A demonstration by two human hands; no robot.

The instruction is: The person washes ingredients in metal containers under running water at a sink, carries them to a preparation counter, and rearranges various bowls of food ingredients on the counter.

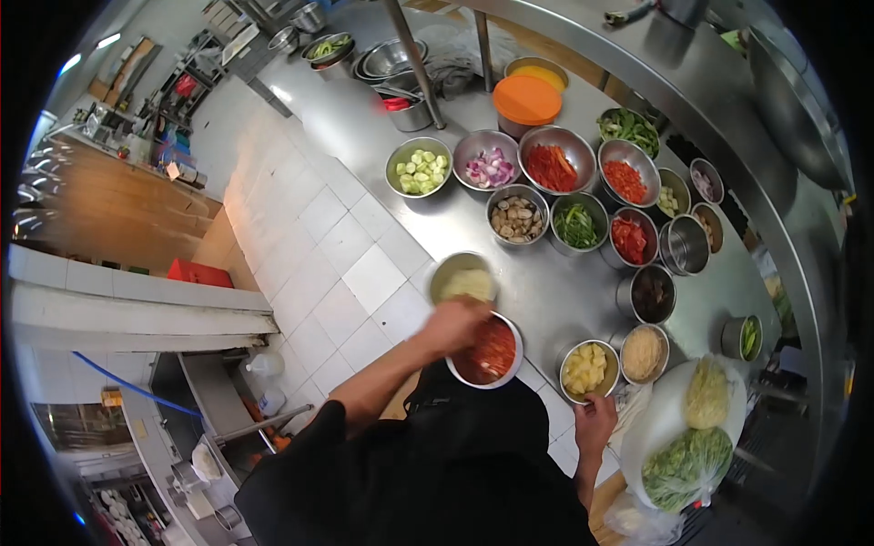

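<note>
My left hand (458, 325) is over the near edge of the steel table, between a metal bowl of pale yellow contents (464, 282) and a bowl of red shreds in liquid (487, 353). It is smeared by motion and its fingers are largely hidden, so I cannot tell whether it holds anything. Lower right, my right hand (595, 417) has its fingers closed on the rim of a metal bowl of yellow chunks (587, 369). Beside that bowl stands another with pale, fine shreds (645, 353).
Several metal bowls stand farther back, among them sliced green vegetable (421, 172), purple onion pieces (489, 167) and red strips (552, 169). An orange lid (527, 99) covers one container. Bagged greens (687, 469) lie at the right. A metal shelf rail (728, 150) crosses above.
</note>
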